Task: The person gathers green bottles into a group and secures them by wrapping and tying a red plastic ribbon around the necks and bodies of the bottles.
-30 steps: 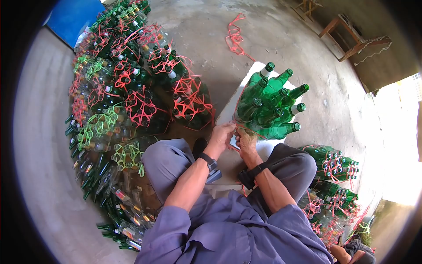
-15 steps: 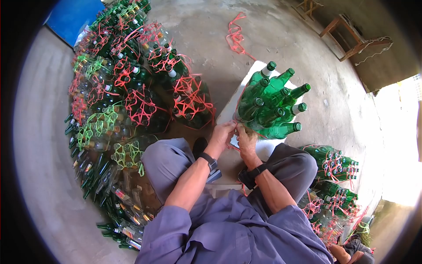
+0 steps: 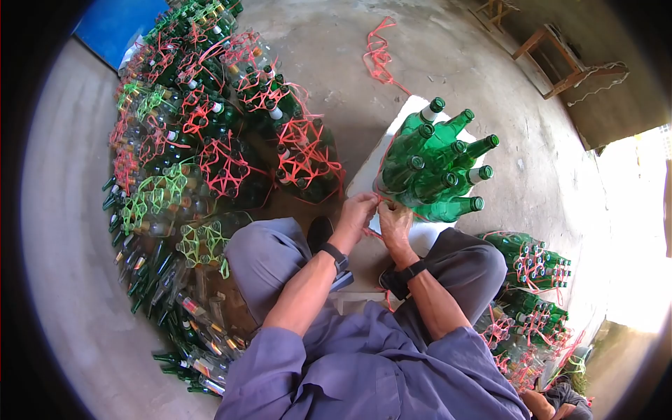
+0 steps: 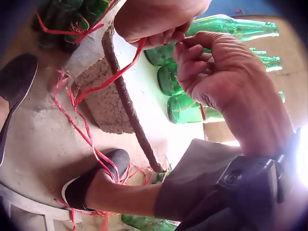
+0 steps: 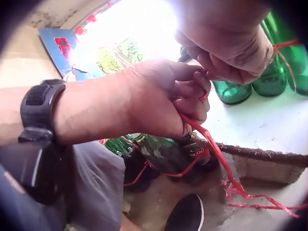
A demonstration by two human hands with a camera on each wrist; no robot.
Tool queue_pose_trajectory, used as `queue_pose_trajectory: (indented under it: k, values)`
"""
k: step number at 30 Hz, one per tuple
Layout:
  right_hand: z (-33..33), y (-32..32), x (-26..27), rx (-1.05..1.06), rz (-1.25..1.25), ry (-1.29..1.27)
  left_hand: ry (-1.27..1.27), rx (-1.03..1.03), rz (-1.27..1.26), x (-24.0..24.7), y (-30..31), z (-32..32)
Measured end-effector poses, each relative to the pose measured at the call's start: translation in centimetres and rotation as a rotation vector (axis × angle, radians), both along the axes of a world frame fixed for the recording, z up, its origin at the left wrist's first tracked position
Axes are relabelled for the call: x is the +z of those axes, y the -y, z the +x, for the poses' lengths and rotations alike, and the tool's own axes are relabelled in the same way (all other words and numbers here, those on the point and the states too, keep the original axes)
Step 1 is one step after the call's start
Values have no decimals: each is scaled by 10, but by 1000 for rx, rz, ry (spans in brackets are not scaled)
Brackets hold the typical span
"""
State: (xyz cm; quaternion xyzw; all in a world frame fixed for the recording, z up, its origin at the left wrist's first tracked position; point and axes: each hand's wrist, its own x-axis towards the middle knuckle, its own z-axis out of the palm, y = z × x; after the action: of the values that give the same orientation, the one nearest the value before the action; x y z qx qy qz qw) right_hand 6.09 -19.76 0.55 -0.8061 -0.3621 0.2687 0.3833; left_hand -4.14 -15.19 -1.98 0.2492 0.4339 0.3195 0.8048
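Note:
Several green glass bottles (image 3: 428, 183) stand in a tight cluster on a white-topped block (image 3: 362, 175), with red plastic twine (image 5: 287, 43) round them. At the cluster's near side, my left hand (image 3: 355, 215) grips a length of the red twine (image 4: 113, 77), whose frayed tail hangs down past the block's edge. My right hand (image 3: 396, 225) meets it there, thumb and forefinger pinching the twine right at the left fingertips. In the left wrist view the right hand's fingers (image 4: 195, 57) are curled. The knot area is mostly hidden between the two hands.
Bundles of bottles tied with red and green twine (image 3: 227, 168) fill the left side, with loose bottles (image 3: 157, 269) nearer. More tied bundles (image 3: 525, 255) stand at the right. Loose red twine (image 3: 378, 56) lies on the floor ahead. A wooden stool (image 3: 553, 59) is by the wall.
Both hands stay together at the near side of the bottles, their fingers shifting slightly on the twine. The bottles appear a little further right in the head view.

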Motion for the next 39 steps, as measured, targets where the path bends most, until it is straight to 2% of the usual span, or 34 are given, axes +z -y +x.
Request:
queue_pose_trajectory:
  k: [4, 7, 9, 11, 13, 17, 27, 31, 33, 35, 36, 37, 39]
  values:
    - [0, -1, 2, -68, 37, 17, 35, 20, -1, -3, -4, -2]
    - [3, -1, -9, -102, 74, -26, -38, -27, 8, -1, -5, -3]
    - [4, 0, -18, -107, 111, -41, -175, -14, 45, -2, -3, -1]
    - [5, 1, -21, -100, 92, 68, -189, -13, 57, -5, -9, -3]
    - [3, 0, -18, -124, 101, 40, -201, -10, 69, -4, -16, -2]
    - [1, 0, 3, -169, 139, -29, -273, 67, 132, -17, -26, 8]
    - [9, 1, -15, -152, 174, 17, -394, 145, 243, -16, -28, 12]
    - [10, 2, -15, -170, 184, -204, -384, 103, 161, -23, -25, 3]
    - [5, 4, -10, -170, 187, -289, -281, 138, 195, -26, -23, -5]
    - [-4, 10, -4, -144, 142, -543, -261, 114, 134, 3, -22, -11]
    - [-5, 14, -2, -12, 82, -484, -239, 99, 64, 11, -22, -14]
    - [-8, 17, -1, -15, 94, -486, -240, 95, 76, 13, -23, -15]
    - [-19, 21, 3, 163, 48, -524, -170, 124, 17, 24, -23, -18]
